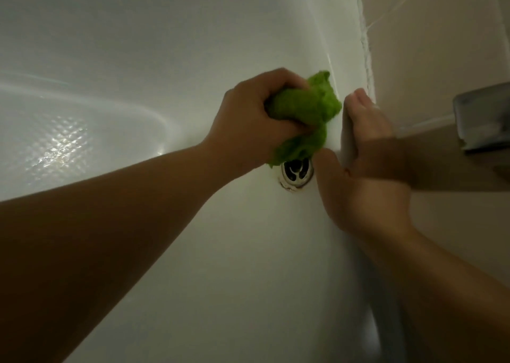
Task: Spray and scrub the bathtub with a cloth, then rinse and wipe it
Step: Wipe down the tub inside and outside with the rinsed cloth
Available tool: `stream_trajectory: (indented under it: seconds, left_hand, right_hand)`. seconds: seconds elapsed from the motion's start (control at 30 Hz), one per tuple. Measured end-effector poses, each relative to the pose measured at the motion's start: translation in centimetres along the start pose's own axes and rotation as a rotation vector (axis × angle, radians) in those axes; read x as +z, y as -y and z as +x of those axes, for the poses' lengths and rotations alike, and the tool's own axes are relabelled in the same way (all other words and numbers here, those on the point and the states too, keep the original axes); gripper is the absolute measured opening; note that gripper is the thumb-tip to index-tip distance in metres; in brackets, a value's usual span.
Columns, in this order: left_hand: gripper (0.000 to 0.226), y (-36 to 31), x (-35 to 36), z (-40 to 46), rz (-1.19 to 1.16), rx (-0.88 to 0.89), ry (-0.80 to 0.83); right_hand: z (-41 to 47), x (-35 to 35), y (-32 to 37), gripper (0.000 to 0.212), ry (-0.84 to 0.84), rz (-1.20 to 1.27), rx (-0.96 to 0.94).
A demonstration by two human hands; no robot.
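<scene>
The white bathtub (165, 45) fills most of the view, its inner wall curving down to a wet, glinting floor at the left. My left hand (248, 122) grips a bunched green cloth (306, 119) and holds it against the tub wall just above a round metal overflow fitting (296, 173). My right hand (367, 164) rests on the tub's rim (356, 59) at the right, fingers straight over the edge and thumb down on the inner wall beside the overflow fitting.
Beige wall tiles (430, 45) rise right of the rim, with a rough white sealant line along the joint. A metal fixture (483, 117) juts in at the right edge. Water shimmers on the tub floor (60, 147) at the left.
</scene>
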State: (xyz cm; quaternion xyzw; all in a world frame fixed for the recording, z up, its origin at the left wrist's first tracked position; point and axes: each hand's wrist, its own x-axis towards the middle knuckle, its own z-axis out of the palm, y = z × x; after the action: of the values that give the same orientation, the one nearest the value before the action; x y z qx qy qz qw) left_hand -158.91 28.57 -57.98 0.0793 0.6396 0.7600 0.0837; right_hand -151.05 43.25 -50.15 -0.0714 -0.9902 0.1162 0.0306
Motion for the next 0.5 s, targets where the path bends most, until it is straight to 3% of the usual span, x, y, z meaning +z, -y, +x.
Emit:
stream_trajectory:
  seconds: [0.1,0.2,0.3,0.5]
  left_hand:
    - [0.03,1.2,0.0,1.1,-0.017,-0.063,-0.14]
    - [0.03,4.7,-0.1,0.1,0.004,-0.281,-0.225]
    - [0.031,7.0,0.4,-2.9,-0.007,-0.474,-0.228]
    - [0.022,6.0,1.4,-5.1,-0.072,-0.57,-0.109]
  right_hand:
    - [0.4,0.0,0.3,0.09,0.039,-0.042,0.019]
    - [0.7,0.1,0.4,0.091,0.05,-0.085,0.004]
    - [0.9,0.1,0.4,0.089,0.037,-0.115,-0.01]
    - [1.0,0.0,0.5,0.084,0.017,-0.152,-0.061]
